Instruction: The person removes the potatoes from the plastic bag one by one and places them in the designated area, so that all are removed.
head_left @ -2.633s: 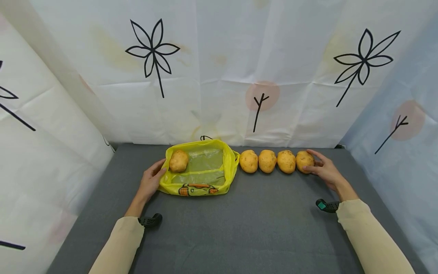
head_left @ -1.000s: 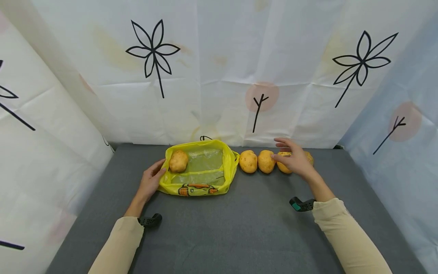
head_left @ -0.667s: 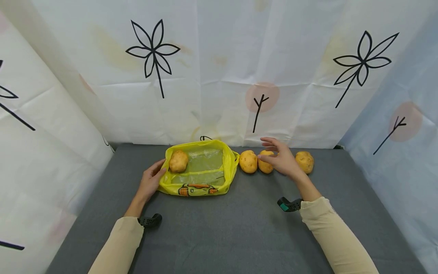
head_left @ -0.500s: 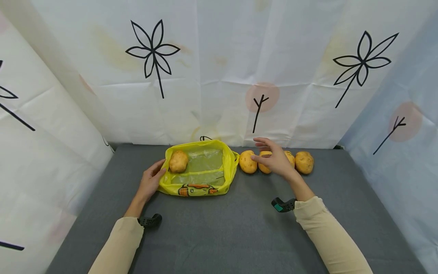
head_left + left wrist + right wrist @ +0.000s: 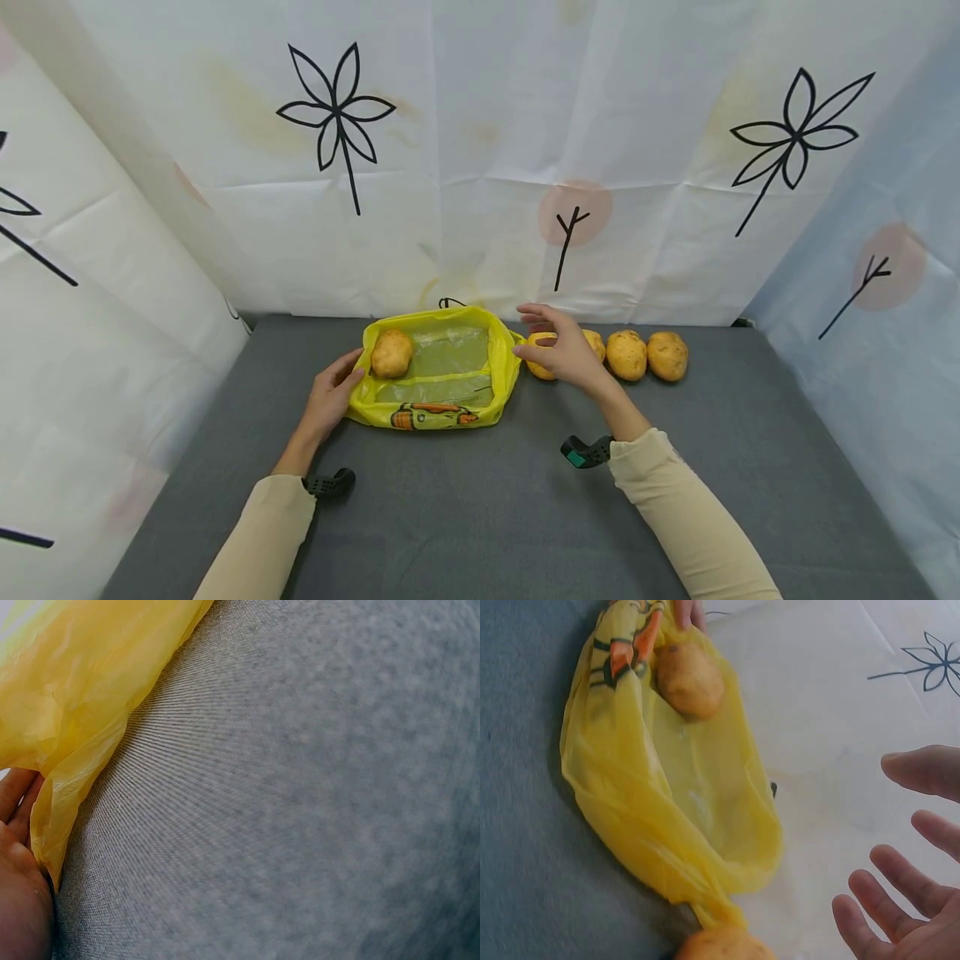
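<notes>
A yellow plastic bag [image 5: 431, 417] with an orange print lies with its mouth wide apart, and one potato [image 5: 392, 353] is inside at its left end. My left hand [image 5: 330, 392] holds the bag's left rim. In the left wrist view, part of that hand [image 5: 19, 877] shows behind the yellow film. My right hand [image 5: 562, 350] hovers over the left end of a row of potatoes, fingers spread and holding nothing, fingertips near the bag's right end. It partly hides the leftmost potato [image 5: 542, 372]. The right wrist view shows its spread fingers [image 5: 900, 881] apart from the bag.
Further right in the row stand a potato [image 5: 626, 355] and the end potato [image 5: 667, 356]. Everything lies on a grey cloth-covered table [image 5: 465, 517]. A white printed curtain [image 5: 480, 167] hangs behind the table's back edge. A thin black cord [image 5: 450, 302] pokes up behind the bag.
My right hand has let go of the rightmost potato and moved left above the row to the bag's right end. The left hand, bag and potatoes keep their places.
</notes>
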